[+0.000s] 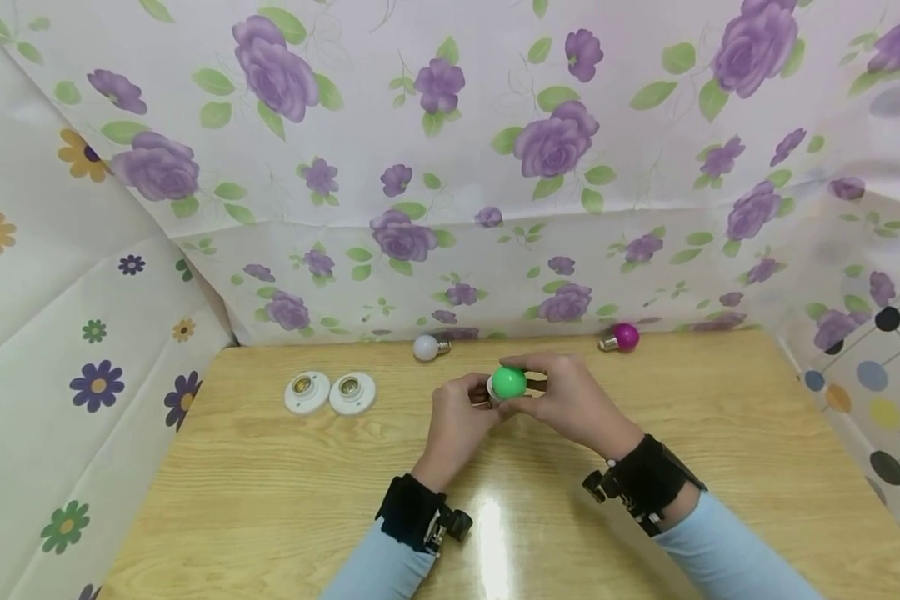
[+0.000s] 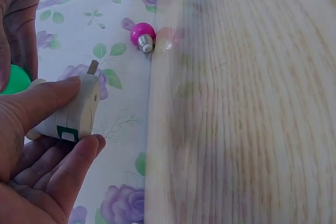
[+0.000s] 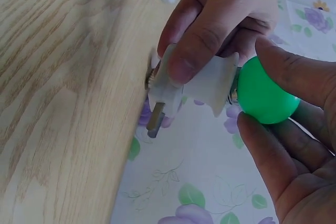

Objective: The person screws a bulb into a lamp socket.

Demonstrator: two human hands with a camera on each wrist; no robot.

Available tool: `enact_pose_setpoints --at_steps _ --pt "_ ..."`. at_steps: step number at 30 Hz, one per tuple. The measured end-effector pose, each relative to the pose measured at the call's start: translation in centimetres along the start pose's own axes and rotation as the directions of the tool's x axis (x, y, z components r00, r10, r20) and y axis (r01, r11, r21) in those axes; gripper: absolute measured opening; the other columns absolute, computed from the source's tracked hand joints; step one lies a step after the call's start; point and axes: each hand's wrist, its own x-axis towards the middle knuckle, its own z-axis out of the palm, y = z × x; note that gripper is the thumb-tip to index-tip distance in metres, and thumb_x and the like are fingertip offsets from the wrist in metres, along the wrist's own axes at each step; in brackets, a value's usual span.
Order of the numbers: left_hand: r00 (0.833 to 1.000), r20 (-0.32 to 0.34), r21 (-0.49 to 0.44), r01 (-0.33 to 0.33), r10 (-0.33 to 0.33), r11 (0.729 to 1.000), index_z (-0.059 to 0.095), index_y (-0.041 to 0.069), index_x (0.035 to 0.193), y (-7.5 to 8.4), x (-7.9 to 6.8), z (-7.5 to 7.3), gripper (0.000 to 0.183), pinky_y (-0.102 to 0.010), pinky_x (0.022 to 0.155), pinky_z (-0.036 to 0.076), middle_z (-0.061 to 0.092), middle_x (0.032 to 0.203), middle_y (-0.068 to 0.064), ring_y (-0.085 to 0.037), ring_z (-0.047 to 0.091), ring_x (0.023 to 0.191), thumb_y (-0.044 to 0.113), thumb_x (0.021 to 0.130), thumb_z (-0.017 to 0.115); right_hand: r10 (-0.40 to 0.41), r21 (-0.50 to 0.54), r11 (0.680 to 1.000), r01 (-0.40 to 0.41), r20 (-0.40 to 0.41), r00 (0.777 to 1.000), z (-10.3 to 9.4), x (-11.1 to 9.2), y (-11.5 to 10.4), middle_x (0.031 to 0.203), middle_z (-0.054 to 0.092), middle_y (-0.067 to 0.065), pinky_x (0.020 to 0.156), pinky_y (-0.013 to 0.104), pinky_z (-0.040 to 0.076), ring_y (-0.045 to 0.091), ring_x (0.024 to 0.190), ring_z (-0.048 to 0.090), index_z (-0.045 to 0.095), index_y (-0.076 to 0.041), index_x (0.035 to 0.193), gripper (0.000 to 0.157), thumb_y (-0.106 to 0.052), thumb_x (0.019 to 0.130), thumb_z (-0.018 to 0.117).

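Over the middle of the wooden table, my left hand point(image 1: 453, 421) grips a white plug-in lamp socket point(image 3: 202, 90) between thumb and fingers. A flat metal prong point(image 3: 156, 119) sticks out of its plug end. My right hand point(image 1: 573, 404) pinches a green light bulb point(image 1: 508, 382) by its round globe, thumb on one side and fingers on the other. In the right wrist view the bulb's base sits at the socket's mouth, with a little of its metal thread showing between them. The rest of the base is hidden by the socket.
Two round white lamp holders point(image 1: 352, 407) lie side by side at the left of the table. Along the back edge are a white bulb point(image 1: 424, 347) and a magenta bulb point(image 1: 627, 337). A flowered cloth point(image 1: 450, 192) hangs behind the table point(image 1: 270, 517).
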Motion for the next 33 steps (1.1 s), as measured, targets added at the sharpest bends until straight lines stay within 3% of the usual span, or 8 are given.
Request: enact_pose_setpoints --at_steps 7,16,27,33 --pt "1.000 0.019 -0.083 -0.008 0.010 0.996 0.067 0.013 0.101 -0.3 -0.2 0.0 0.027 -0.021 0.068 0.050 0.064 0.092 0.005 -0.006 0.061 0.084 0.018 0.076 0.076 -0.011 -0.026 1.000 0.011 0.012 1.000 0.0 -0.1 0.1 0.117 0.060 -0.001 0.076 0.024 0.048 0.012 0.105 0.056 0.061 -0.014 0.121 0.054 -0.021 0.071 0.080" --pt "1.000 0.025 -0.081 -0.014 0.016 0.997 0.067 0.014 0.102 -0.4 -0.3 0.0 0.027 -0.021 0.069 0.050 0.064 0.096 0.005 -0.005 0.061 0.087 0.019 0.077 0.075 -0.003 -0.043 0.999 0.004 0.019 1.000 0.1 0.0 0.1 0.114 0.062 -0.002 0.072 0.024 0.050 0.013 0.099 0.058 0.061 -0.015 0.121 0.053 -0.027 0.073 0.079" --pt "0.999 0.040 -0.110 0.022 -0.018 0.994 0.066 0.015 0.105 -0.4 -0.4 0.0 0.032 -0.022 0.071 0.050 0.064 0.095 0.004 -0.005 0.060 0.087 0.025 0.077 0.076 0.025 -0.044 0.999 -0.023 0.056 0.998 -0.5 0.1 1.0 0.125 0.055 -0.006 0.090 0.036 0.044 0.014 0.110 0.053 0.054 -0.022 0.129 0.060 -0.048 0.078 0.071" --pt "1.000 0.027 -0.123 0.015 -0.012 0.992 0.067 0.015 0.104 -0.2 -0.3 -0.1 0.032 -0.022 0.071 0.050 0.065 0.094 0.005 -0.006 0.061 0.085 0.019 0.074 0.078 0.030 0.023 0.999 -0.032 0.074 0.997 -1.1 0.1 0.9 0.127 0.053 -0.007 0.090 0.036 0.043 0.020 0.112 0.053 0.054 -0.023 0.129 0.052 -0.045 0.084 0.066"
